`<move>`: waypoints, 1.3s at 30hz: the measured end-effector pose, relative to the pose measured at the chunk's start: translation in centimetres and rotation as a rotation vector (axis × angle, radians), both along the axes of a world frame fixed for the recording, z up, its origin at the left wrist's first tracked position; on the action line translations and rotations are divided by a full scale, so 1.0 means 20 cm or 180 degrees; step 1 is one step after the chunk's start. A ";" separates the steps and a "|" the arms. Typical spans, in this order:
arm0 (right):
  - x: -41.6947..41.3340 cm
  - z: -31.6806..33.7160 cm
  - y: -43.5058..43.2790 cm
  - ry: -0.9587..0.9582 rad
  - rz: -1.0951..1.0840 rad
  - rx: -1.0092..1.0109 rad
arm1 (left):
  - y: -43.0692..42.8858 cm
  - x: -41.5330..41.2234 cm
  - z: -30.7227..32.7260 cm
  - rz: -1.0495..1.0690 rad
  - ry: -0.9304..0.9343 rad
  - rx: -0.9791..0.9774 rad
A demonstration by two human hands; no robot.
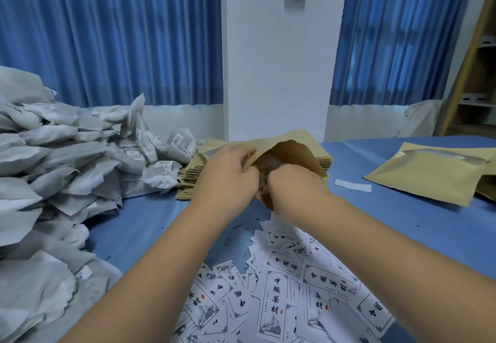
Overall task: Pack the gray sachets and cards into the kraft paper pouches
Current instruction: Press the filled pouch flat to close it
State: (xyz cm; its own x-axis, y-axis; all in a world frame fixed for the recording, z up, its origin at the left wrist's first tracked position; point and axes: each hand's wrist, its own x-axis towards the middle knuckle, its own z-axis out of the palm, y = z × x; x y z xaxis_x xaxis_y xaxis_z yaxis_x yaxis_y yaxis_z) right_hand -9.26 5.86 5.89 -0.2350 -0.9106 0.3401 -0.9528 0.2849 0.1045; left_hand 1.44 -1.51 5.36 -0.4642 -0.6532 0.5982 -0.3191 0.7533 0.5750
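Note:
Both hands hold one kraft paper pouch [291,152] up over the blue table, its mouth spread toward me. My left hand [228,173] pinches the pouch's left rim. My right hand [292,184] grips its lower edge, fingers curled into the opening. Whether anything is inside the pouch is hidden. Behind it lies a stack of flat kraft pouches [189,176]. A big heap of gray sachets [67,165] fills the left side. Several white cards [276,297] printed with black characters are scattered near me, under my forearms.
A filled kraft pouch [429,179] lies at the right on the blue tablecloth [139,221], with a small white paper strip [353,185] beside it. Blue curtains and a white pillar stand behind the table; a wooden shelf [475,74] is at far right.

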 end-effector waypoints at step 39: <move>-0.28 -0.25 0.29 0.0061 0.0974 -0.2256 | 0.32 -0.02 -0.01 0.0152 -0.1848 -0.2373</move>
State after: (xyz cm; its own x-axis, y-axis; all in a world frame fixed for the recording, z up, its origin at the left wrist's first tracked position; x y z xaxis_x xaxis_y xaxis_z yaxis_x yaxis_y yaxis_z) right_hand -14.76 11.60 0.83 0.0040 -0.4972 0.8677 -0.9998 0.0139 0.0126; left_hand 1.01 4.79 5.20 -0.8031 -0.2217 0.5531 -0.4443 0.8414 -0.3078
